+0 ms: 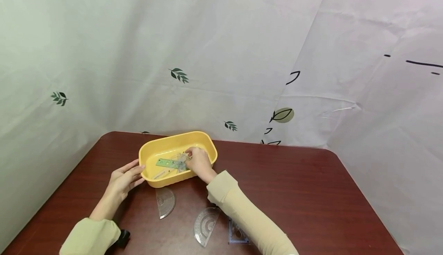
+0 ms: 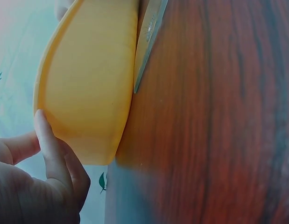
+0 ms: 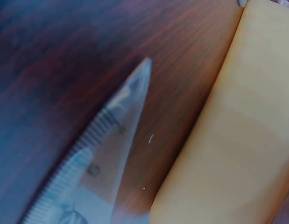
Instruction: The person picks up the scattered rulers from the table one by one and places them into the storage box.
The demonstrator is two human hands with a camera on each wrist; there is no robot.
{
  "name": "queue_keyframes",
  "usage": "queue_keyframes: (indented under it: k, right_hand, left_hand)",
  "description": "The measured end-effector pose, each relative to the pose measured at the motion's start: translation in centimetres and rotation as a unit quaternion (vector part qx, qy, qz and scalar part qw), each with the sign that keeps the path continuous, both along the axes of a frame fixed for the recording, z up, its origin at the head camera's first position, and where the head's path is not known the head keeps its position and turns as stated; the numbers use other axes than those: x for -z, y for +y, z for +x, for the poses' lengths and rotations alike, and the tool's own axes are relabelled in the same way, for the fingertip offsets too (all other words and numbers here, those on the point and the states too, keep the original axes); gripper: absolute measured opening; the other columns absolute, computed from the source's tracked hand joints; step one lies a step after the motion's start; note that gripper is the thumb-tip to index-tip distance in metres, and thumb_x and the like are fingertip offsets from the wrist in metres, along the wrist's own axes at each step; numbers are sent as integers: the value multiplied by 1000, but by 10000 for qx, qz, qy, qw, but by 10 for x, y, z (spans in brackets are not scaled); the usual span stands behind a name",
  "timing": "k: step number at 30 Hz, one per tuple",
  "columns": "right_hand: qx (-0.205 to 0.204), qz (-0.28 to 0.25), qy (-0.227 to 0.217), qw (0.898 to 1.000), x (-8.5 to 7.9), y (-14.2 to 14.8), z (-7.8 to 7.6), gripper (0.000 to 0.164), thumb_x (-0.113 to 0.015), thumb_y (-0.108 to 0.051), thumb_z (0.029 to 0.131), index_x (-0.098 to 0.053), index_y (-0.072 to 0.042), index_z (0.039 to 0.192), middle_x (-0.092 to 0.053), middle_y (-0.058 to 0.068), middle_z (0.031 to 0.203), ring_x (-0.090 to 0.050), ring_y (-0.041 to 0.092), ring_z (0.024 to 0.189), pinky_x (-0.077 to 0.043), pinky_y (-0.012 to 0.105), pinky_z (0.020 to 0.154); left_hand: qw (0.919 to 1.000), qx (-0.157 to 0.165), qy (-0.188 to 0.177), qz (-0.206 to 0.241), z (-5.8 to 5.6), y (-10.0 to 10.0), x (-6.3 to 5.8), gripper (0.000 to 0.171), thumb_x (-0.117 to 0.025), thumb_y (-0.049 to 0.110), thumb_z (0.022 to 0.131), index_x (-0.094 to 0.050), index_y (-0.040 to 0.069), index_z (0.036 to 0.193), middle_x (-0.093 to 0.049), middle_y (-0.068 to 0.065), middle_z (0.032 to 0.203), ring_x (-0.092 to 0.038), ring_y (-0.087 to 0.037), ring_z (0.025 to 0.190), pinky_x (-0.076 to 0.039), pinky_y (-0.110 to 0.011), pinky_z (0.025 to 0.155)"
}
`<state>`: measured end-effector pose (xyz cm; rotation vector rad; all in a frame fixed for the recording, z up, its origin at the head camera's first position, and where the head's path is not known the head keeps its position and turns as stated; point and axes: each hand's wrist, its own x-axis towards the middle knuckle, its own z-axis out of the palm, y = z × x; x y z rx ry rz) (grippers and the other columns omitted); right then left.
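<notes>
A yellow plastic basin [image 1: 152, 146] sits on the table. My left hand [image 1: 122, 180] holds its left end, one finger lapping the rim and the others along the outside; the left wrist view shows that hand [image 2: 46, 186] against the basin wall [image 2: 88, 93]. My right hand [image 1: 200, 164] reaches inside over the front rim, fingers curled at a clear plastic piece [image 1: 182, 163], whose exact kind is unclear. Next to it lies a green ruler [image 1: 164, 162]. A clear strip [image 1: 160, 174] lies at the front of the basin floor.
In front of the basin lie two clear protractors, the left protractor [image 1: 166, 202] and the right protractor [image 1: 205, 224]. A blue-edged clear template [image 1: 237, 233] is partly under the right sleeve [image 1: 249, 212]. Something black [image 1: 123, 238] shows beside the left sleeve. A white printed cloth [image 1: 221, 55] hangs behind the table.
</notes>
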<state>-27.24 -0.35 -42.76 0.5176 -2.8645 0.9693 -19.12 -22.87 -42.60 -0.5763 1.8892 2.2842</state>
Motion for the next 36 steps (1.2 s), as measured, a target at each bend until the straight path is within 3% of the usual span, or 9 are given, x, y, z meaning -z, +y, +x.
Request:
queue_keyframes:
  k: [11, 16, 20, 26, 32, 36]
  right_hand:
    - [-274, -865, 6, 9959, 3, 5, 2, 23, -70, -14, 88, -70, -6, 109, -72, 7, 98, -67, 20, 91, -54, 20, 74]
    - [-496, -1206, 370, 9908, 1, 5, 3, 22, -70, -12, 87, -71, -6, 108, -73, 6, 99, -68, 19, 92, -56, 26, 81]
    - [-452, -1300, 632, 9885, -2, 5, 8, 22, -72, -13, 85, -71, -9, 106, -73, 4, 101, -68, 17, 94, -55, 24, 82]
    - [-345, -1237, 1114, 9854, -10, 3, 19, 19, -75, -16, 82, -74, -13, 101, -74, -1, 98, -67, 14, 92, -52, 20, 81]
    - [-491, -1092, 1634, 9793, -21, -1, 39, 17, -79, -16, 79, -73, -16, 95, -72, -4, 86, -64, 9, 79, -47, 11, 70]
    - [-757, -1332, 1498, 9768, -27, -5, 57, 16, -80, -15, 78, -73, -13, 92, -71, -2, 81, -64, 5, 73, -48, 6, 64]
  left_hand:
    - [9999, 22, 22, -162, 0, 3, 2, 72, -61, 12, 94, -20, 2, 152, -66, 20, 75, -66, 1, 71, -58, -18, 65]
    - [9997, -25, 31, -261, -1, 3, 2, 73, -62, 13, 93, -21, 2, 152, -65, 21, 75, -66, 1, 71, -59, -18, 65]
    - [9995, -53, 35, -304, -1, 4, 2, 72, -62, 13, 93, -22, 1, 152, -65, 22, 74, -66, 1, 70, -58, -18, 64]
    - [9993, -93, 61, -344, -1, 3, 1, 73, -63, 13, 93, -22, 2, 152, -64, 22, 73, -65, 2, 69, -58, -17, 64]
    - [9993, -104, 67, -354, 0, 2, 1, 74, -63, 14, 92, -22, 2, 152, -64, 23, 72, -65, 2, 69, -58, -17, 64]
    - [9992, -107, 70, -367, 0, 2, 1, 74, -64, 14, 92, -22, 2, 152, -63, 23, 72, -65, 2, 70, -58, -17, 64]
